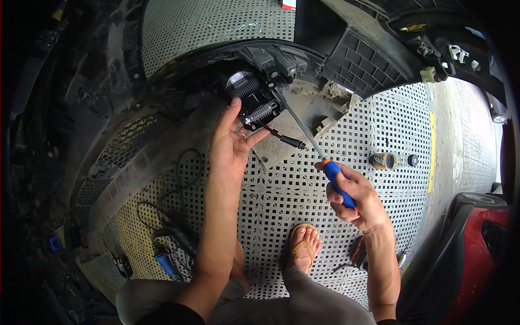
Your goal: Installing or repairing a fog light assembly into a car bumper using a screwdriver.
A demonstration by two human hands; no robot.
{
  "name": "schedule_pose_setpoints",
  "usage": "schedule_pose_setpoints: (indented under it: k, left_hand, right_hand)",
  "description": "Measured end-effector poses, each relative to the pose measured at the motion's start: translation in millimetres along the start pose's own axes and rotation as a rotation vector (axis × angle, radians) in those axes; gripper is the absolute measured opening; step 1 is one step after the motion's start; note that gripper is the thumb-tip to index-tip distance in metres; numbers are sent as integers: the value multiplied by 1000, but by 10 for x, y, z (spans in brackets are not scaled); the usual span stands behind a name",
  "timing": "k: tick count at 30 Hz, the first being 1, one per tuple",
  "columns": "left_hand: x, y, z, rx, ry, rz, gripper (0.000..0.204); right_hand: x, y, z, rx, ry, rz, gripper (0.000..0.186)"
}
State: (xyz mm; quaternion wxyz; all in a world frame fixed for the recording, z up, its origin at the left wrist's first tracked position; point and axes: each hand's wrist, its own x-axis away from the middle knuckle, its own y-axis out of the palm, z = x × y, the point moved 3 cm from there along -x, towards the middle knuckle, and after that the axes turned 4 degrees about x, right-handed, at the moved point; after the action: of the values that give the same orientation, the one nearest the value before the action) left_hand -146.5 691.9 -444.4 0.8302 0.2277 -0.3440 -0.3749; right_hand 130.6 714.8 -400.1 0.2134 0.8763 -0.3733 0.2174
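Blue-handled, steel-shafted screwdriver (pixel 332 170) sits clenched in my right hand (pixel 360 196) at four o'clock on my remote feed, its tip beside the black, finned lamp unit (pixel 249 88) my left hand (pixel 230 146) grasps toward twelve.

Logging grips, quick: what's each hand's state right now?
Left hand: holding the black finned unit.
Right hand: closed around the blue-handled screwdriver.

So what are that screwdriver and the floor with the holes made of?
The screwdriver's shaft looks like smooth metal: grey, with a slight sheen. Its handle is probably plastic, bright blue with an orange collar. The floor seems matte, pale moulded plastic, judging by its regular square holes, though painted metal is possible.
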Motion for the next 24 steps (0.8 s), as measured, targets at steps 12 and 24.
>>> schedule_pose_setpoints:
  k: [12, 24]
  left_hand:
    - [21, 26, 19, -20, -50, -60, 45]
    - [5, -2, 26, 31, -49, -48, 44]
  right_hand:
    - [39, 114, 93, 487, -231, 257, 53]
    - [128, 230, 85, 1432, -325, 553, 63]
